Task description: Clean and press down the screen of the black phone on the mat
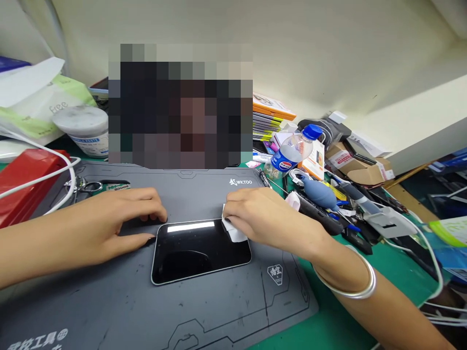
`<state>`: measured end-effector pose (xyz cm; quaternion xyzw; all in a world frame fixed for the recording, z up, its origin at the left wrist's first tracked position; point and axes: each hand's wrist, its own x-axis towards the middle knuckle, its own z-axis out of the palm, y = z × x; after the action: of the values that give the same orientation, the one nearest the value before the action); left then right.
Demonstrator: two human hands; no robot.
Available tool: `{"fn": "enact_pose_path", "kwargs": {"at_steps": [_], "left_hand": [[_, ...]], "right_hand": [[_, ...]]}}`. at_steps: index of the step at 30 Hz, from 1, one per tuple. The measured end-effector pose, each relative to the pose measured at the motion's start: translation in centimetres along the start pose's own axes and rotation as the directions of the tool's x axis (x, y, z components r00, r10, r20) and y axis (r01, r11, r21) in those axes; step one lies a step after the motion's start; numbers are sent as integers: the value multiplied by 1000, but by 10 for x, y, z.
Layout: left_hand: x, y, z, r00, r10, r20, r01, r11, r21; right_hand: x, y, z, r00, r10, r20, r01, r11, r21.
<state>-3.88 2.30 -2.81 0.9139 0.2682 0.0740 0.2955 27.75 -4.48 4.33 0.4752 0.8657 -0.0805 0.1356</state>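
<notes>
A phone (201, 252) lies screen up on the grey mat (146, 301) in the middle of the bench (328, 311). The left hand (109, 226) rests with loose, open fingers on the mat, touching the phone's left end. The right hand (262, 216) pinches a small white wipe (233, 232) against the phone's upper right corner. The phone looks stiff, smooth and slippery, with fragile glass; I think it is best held by its side edges. A bottle (292, 151) stands behind.
</notes>
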Motion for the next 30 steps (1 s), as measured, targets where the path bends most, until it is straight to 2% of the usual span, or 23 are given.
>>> {"fn": "enact_pose_path", "kwargs": {"at_steps": [4,10,20,24,30], "left_hand": [[2,-10,-1,998,46,50,-47,999,15],[4,-7,-2,998,61,8,-61,998,16],[2,-1,-3,999,2,48,-2,1000,3],[1,0,-4,997,-27,74,26,1000,10],[4,-6,-3,999,38,39,-38,999,4]], "right_hand": [[6,-5,6,1000,-4,-24,5,1000,25],[16,-17,16,999,2,-48,-1,999,40],[0,-6,-4,997,68,36,-65,994,-87],[-2,-3,-4,996,71,53,-63,990,-128],[2,-10,2,998,47,44,-39,986,-163]]}}
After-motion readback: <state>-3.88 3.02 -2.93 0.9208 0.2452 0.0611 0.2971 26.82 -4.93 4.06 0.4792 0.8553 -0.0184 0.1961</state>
